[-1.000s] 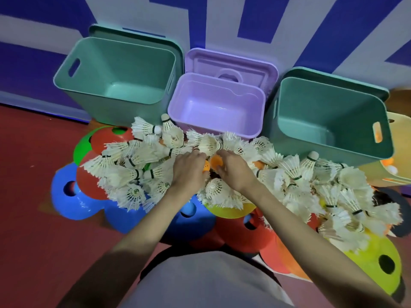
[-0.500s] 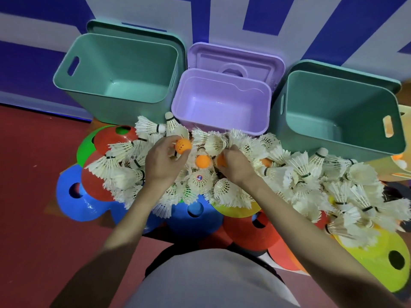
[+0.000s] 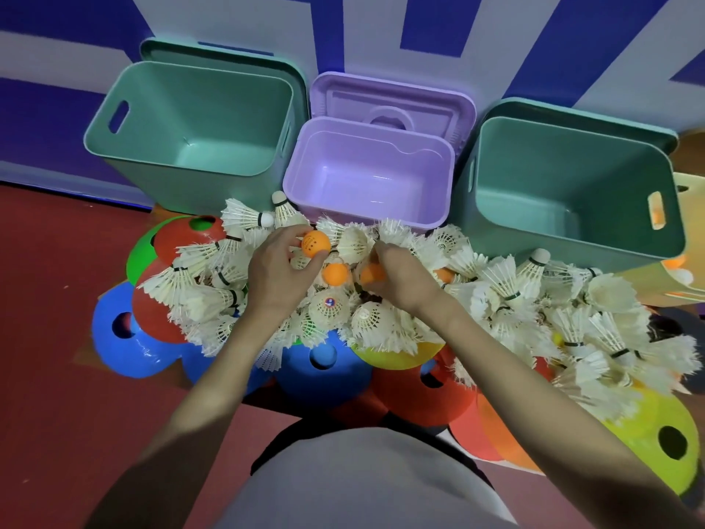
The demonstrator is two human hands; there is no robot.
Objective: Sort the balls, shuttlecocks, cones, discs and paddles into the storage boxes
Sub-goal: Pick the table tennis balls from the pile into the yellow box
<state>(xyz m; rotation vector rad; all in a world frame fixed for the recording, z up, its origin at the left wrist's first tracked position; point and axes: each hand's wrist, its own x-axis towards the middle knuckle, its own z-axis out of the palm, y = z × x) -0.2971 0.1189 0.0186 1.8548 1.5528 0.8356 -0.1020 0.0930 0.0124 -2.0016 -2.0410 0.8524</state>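
Observation:
A heap of white shuttlecocks (image 3: 507,284) lies on coloured disc cones (image 3: 324,372) in front of three open boxes. My left hand (image 3: 272,276) pinches an orange ball (image 3: 316,243) between thumb and fingertips, just above the heap. My right hand (image 3: 400,276) closes on a second orange ball (image 3: 372,274) among the feathers. A third orange ball (image 3: 335,274) rests loose between my hands. The purple box (image 3: 438,208) stands straight ahead, with a teal box (image 3: 114,147) to its left and another teal box (image 3: 671,242) to its right; nothing shows inside any of them.
Blue, red, green, yellow and orange disc cones (image 3: 129,349) spread over the red floor around the heap. A yellow-beige container (image 3: 690,208) with orange balls sits at the far right edge. The boxes' lids lean against the blue-and-white wall behind them.
Both hands dug into the heap a second ago. The left hand has since lifted an orange ball up and to the left; the right hand stays on another ball.

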